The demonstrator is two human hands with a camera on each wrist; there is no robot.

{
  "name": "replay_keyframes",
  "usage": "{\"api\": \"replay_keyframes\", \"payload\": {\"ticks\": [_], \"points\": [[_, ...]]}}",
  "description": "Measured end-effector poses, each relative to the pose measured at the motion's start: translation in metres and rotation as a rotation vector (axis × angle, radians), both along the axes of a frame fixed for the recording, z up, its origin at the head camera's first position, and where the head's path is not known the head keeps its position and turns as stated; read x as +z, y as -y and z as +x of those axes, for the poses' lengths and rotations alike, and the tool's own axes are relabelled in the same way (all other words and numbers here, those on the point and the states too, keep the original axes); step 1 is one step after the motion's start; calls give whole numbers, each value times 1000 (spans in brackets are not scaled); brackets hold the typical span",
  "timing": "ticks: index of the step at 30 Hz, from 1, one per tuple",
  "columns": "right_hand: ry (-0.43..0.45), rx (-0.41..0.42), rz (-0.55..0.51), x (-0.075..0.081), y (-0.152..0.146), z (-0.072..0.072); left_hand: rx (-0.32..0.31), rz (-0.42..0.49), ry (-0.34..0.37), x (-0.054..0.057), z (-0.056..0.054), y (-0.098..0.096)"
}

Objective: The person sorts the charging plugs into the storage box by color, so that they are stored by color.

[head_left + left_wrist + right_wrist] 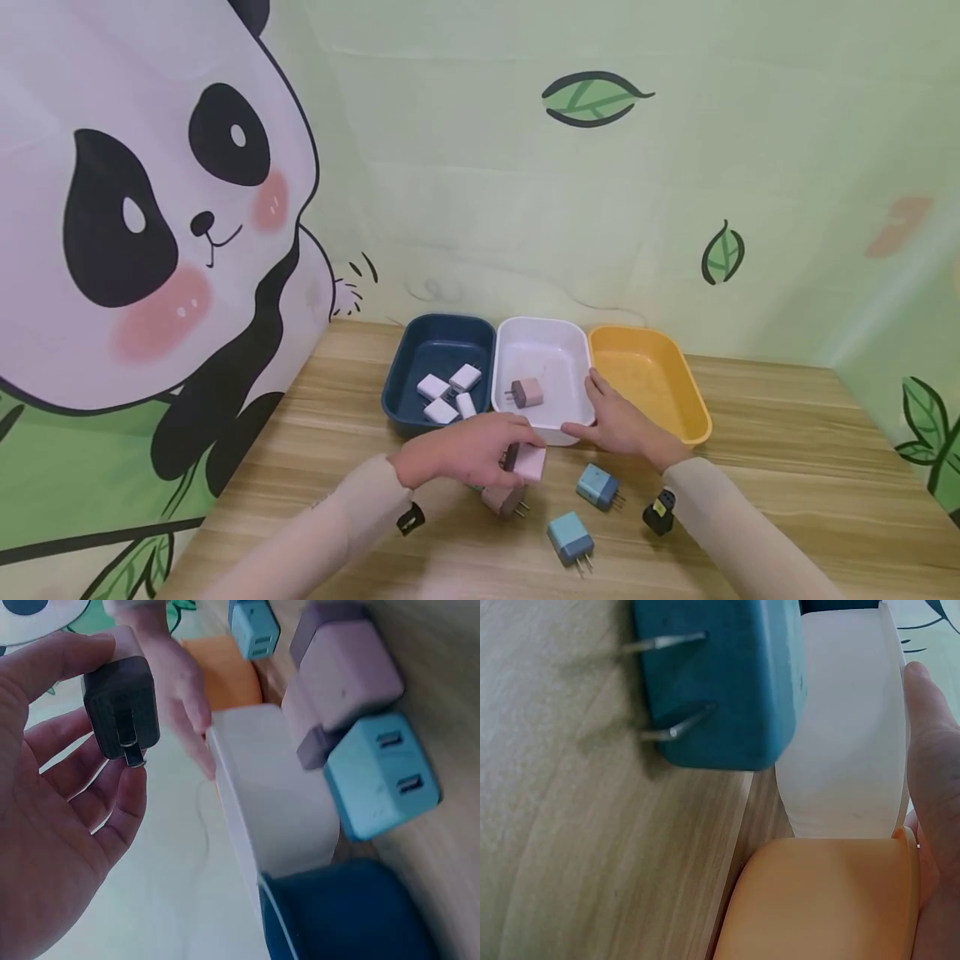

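My left hand (pixel 480 446) pinches a pink plug charger (pixel 531 462) with a dark prong end, held up off the table near the white bin's front. In the left wrist view thumb and fingertips are on the charger (pixel 121 705), its prongs folded out toward the camera. My right hand (pixel 622 425) rests at the right front corner of the white bin (pixel 551 435), fingers straight along the rim shared with the yellow bin (pixel 645 367). One pink charger (pixel 527 392) lies inside the white bin. Below the left hand sit another pink charger (pixel 504 500) and a partly hidden blue charger (pixel 382 776).
The dark blue bin (pixel 397 379), left of the white one, contains several white chargers (pixel 441 411). Two blue chargers, one nearer the bins (pixel 597 486) and one closer to me (pixel 570 537), lie on the wooden table. A panda-printed backdrop (pixel 480 208) stands behind the bins.
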State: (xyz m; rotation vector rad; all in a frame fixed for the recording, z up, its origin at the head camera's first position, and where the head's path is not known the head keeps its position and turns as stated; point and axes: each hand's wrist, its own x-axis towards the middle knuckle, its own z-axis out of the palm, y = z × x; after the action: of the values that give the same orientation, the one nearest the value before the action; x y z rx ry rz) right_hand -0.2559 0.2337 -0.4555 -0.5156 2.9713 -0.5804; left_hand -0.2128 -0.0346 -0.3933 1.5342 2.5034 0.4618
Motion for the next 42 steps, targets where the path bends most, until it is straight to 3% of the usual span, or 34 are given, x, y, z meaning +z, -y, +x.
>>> {"api": "replay_keyframes", "payload": {"ticks": [10, 19, 31, 38, 42], "points": [[14, -14, 16, -1, 0, 0, 113, 15, -39, 5, -21, -3], [0, -2, 8, 0, 1, 0, 163, 9, -57, 10, -37, -11], [-1, -7, 12, -2, 0, -1, 270, 29, 1, -10, -60, -16], [-4, 8, 29, -1, 1, 0, 280, 30, -27, -20, -69, -18], [-4, 8, 34, -1, 0, 0, 293, 40, -9, -24, -71, -18]]}}
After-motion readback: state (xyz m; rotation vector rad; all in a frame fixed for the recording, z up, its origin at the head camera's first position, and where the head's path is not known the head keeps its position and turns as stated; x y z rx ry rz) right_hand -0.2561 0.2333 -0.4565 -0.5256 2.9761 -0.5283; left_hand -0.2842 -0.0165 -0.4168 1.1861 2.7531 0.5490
